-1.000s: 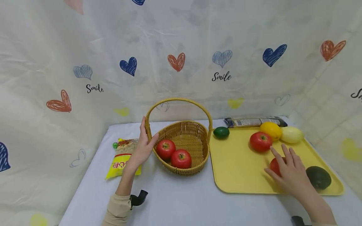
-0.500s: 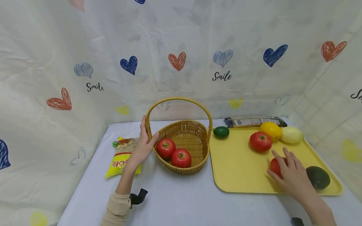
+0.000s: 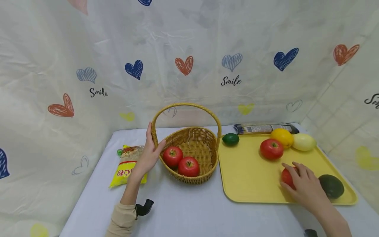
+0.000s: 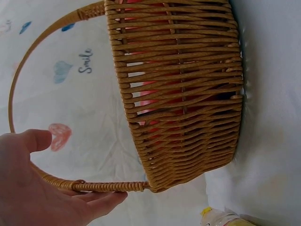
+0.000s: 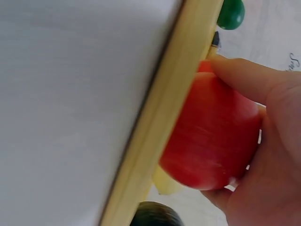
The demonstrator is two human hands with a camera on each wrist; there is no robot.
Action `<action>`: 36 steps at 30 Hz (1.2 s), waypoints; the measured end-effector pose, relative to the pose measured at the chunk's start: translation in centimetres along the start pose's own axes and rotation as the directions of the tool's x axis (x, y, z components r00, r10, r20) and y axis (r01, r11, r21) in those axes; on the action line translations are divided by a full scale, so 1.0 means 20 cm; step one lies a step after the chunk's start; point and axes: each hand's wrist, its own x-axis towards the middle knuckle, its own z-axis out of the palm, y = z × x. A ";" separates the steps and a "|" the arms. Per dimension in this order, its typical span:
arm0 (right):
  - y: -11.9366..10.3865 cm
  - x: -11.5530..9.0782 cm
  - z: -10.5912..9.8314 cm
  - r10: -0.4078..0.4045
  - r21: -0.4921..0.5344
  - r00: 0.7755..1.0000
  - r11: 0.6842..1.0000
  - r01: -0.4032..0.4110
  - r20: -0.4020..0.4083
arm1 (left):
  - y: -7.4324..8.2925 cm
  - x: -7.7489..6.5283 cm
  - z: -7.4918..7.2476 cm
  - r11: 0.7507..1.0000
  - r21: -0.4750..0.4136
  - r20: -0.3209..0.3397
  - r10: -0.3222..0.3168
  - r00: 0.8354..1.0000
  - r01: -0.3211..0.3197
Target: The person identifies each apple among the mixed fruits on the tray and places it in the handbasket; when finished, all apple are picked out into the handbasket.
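Observation:
The wicker basket (image 3: 193, 179) stands mid-table with two red apples (image 3: 189, 166) inside. My left hand (image 3: 149, 156) rests against the left side of its tall arched handle (image 3: 186, 104), fingers extended along the outside and thumb apart from them, as the left wrist view shows. Over the yellow tray (image 3: 248, 194), my right hand (image 3: 306, 186) curls its fingers and thumb round another red apple (image 5: 214, 132), mostly hidden from above by the hand. One more red apple (image 3: 271, 149) sits farther back on the tray.
The tray also carries a dark green round fruit (image 3: 331, 186), a yellow lemon-like fruit (image 3: 282, 137), a pale yellow oval fruit (image 3: 304, 142) and a small green fruit (image 3: 230, 139). Behind it lies a dark packet (image 3: 266, 128). A yellow food bag (image 3: 125, 171) lies left of the basket.
My right hand's fingers have closed in round the apple on the tray, from spread to curled. The left hand and basket have stayed in place.

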 end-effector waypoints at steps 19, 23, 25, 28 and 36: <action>-0.22 0.01 -0.13 -0.076 0.098 0.980 0.993 0.059 0.183 | 0.01 0.02 -0.02 1.000 0.017 -0.007 0.012 1.000 -0.012; -0.30 0.04 -0.15 -0.068 0.127 0.956 0.991 0.033 0.286 | 0.01 0.02 -0.02 1.000 0.015 -0.007 0.011 1.000 -0.011; -0.34 0.05 -0.16 -0.066 0.137 0.938 0.990 0.020 0.339 | 0.00 0.02 -0.02 1.000 0.013 -0.003 0.008 1.000 -0.008; -0.39 0.07 -0.17 -0.085 0.170 0.916 0.985 0.019 0.392 | 0.00 0.02 -0.01 1.000 0.010 -0.004 0.001 1.000 -0.001; -0.53 0.12 -0.21 -0.205 0.300 0.871 0.951 0.071 0.446 | 0.00 0.00 -0.01 1.000 0.020 0.001 0.009 1.000 -0.009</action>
